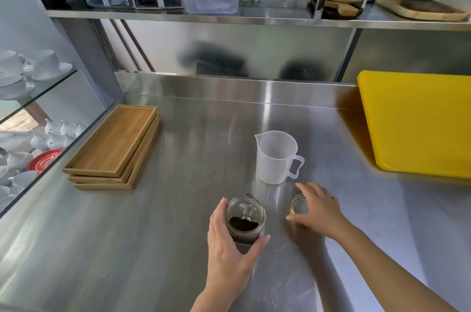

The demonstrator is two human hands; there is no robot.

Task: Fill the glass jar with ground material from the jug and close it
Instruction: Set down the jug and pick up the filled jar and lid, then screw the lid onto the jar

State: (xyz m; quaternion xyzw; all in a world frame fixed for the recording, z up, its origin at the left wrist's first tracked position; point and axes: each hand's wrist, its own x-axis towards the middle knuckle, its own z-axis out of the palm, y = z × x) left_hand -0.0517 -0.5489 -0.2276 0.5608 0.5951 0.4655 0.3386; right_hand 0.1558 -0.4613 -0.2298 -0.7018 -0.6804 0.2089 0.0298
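On the steel counter, jar (245,217) within curled left hand (229,245), right hand (318,209) spread over lid (298,204).

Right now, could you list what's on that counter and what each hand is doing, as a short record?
jar: open, dark grounds at the bottom
jug: upright, looks empty
lid: on the counter, right of the jar
left hand: wrapped around the jar
right hand: over the lid
trays: stacked at left
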